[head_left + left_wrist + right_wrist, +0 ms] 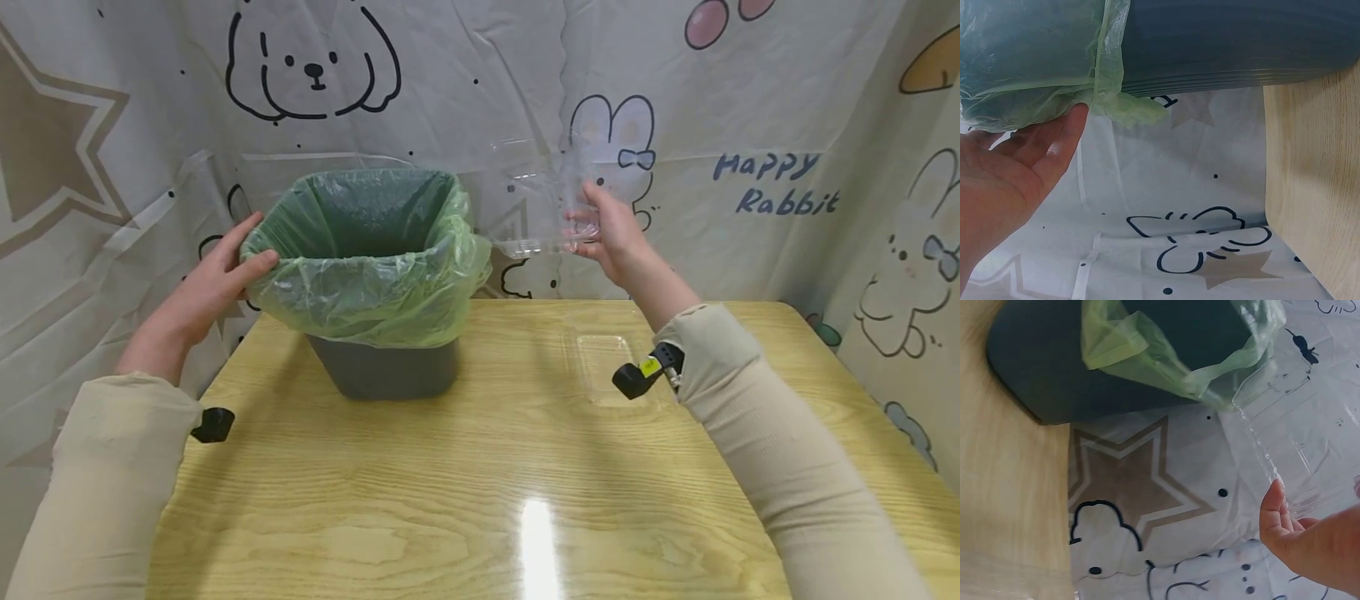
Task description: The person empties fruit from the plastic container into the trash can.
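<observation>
A grey trash bin (386,367) lined with a translucent green garbage bag (360,300) stands on the left of the table. My left hand (217,271) grips the bin's left rim through the bag; in the left wrist view its fingers (1060,147) lie against the bag's outside. Beside the bin's right side, above the table, my right hand (615,233) holds a clear plastic container (525,204) by its edge. The right wrist view shows this container (1310,437) close to the bag's edge, with the thumb on its border.
Another clear plastic container (606,367) lies on the wooden table (360,492), beneath the right forearm. A printed cloth (465,75) hangs behind and around the table. Past the table's edge in the left wrist view, the cloth continues downward.
</observation>
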`<state>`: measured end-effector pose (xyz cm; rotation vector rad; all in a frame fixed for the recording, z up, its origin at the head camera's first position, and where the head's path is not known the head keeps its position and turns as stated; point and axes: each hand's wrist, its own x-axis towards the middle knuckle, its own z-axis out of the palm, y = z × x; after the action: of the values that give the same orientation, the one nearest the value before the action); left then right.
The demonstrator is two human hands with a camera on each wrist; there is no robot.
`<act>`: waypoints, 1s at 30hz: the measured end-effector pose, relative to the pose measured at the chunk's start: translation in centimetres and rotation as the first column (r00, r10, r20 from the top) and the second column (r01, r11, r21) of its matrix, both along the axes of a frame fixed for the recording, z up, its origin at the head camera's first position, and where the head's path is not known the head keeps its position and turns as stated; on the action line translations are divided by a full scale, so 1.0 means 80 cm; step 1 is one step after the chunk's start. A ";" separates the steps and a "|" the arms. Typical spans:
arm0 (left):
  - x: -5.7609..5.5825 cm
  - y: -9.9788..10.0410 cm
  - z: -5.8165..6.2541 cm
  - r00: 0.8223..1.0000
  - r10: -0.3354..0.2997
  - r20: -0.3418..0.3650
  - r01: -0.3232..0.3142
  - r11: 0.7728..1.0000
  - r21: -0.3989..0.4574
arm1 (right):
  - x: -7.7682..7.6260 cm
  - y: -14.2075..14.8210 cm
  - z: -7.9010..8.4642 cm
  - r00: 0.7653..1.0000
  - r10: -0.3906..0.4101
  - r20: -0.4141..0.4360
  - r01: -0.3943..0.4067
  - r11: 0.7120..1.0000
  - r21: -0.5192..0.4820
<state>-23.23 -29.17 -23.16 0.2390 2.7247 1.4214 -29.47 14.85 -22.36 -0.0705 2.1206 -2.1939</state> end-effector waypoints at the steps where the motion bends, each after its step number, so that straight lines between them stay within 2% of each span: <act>1: 0.000 0.000 0.000 1.000 -0.001 -0.001 0.001 1.000 0.002 | 0.000 0.002 -0.004 1.000 -0.002 0.006 0.002 1.000 -0.001; 8: -0.001 -0.001 -0.001 1.000 -0.001 0.005 0.001 1.000 0.005 | 0.001 0.007 -0.030 0.999 -0.017 0.046 0.018 1.000 -0.024; 18: -0.001 0.000 -0.002 1.000 0.000 -0.002 0.000 1.000 0.006 | 0.006 0.007 -0.067 0.993 -0.013 0.121 0.013 1.000 0.000; 24: 0.000 0.000 -0.001 1.000 -0.003 -0.004 0.003 1.000 0.006 | 0.006 0.009 -0.078 0.990 -0.028 0.137 0.027 1.000 0.009; 30: 0.000 0.000 -0.001 1.000 -0.007 -0.005 0.007 1.000 0.008 | 0.008 0.012 -0.089 0.989 -0.007 0.149 0.003 1.000 0.028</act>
<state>-23.24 -29.17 -23.26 0.2526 2.7192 1.4322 -28.82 15.80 -29.48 0.0982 2.0717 -2.0992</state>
